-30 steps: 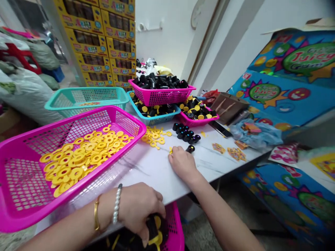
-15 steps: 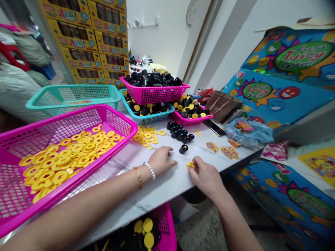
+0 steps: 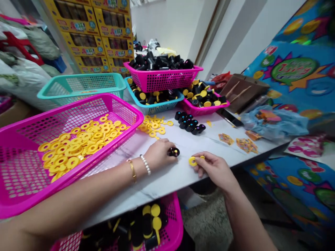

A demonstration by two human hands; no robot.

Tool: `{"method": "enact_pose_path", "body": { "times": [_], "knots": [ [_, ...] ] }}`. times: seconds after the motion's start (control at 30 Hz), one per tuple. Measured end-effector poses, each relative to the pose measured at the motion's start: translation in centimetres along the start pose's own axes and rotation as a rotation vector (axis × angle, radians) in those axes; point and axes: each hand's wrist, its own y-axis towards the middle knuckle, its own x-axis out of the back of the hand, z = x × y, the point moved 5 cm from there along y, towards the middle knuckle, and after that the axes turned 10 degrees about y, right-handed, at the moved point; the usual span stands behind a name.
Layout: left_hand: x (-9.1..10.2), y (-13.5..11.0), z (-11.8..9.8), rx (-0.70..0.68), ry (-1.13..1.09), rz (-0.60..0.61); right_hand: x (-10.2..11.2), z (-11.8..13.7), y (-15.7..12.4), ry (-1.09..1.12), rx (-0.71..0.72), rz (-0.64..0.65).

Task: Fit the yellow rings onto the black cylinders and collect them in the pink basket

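My left hand [image 3: 161, 153] is closed round a small black cylinder [image 3: 173, 152] just above the white table. A yellow bit shows at the cylinder's end, which faces right. Across a short gap, my right hand [image 3: 210, 164] pinches a yellow plastic ring piece [image 3: 193, 161] between thumb and fingers, its ring pointing left. Behind the hands, several black cylinders [image 3: 188, 122] with coloured dots on top stand in rows. Loose yellow ring pieces [image 3: 153, 125] lie beside them to the left.
A large pink basket [image 3: 65, 108] of yellow rings stands at left, with a teal basket [image 3: 81, 78] behind it. Stacked baskets of black parts, topped by a pink one [image 3: 164, 80], are at the back. Another pink basket [image 3: 179, 216] sits below the table edge.
My left hand has taken hold of the single black cylinder that stood on the table. My right hand now shows the yellow ring piece more fully. The view has shifted.
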Motion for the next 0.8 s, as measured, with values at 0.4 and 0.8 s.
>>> {"method": "enact_pose_path", "body": {
  "times": [0.4,0.8],
  "knots": [
    [-0.1,-2.8,0.8,-0.068,0.013,-0.049,-6.4,1.1,2.2,0.064,0.061,-0.019],
    [0.1,-2.4,0.9,0.199,-0.355,0.173,-6.8,1.1,1.7,-0.019,0.116,0.032]
  ]
}}
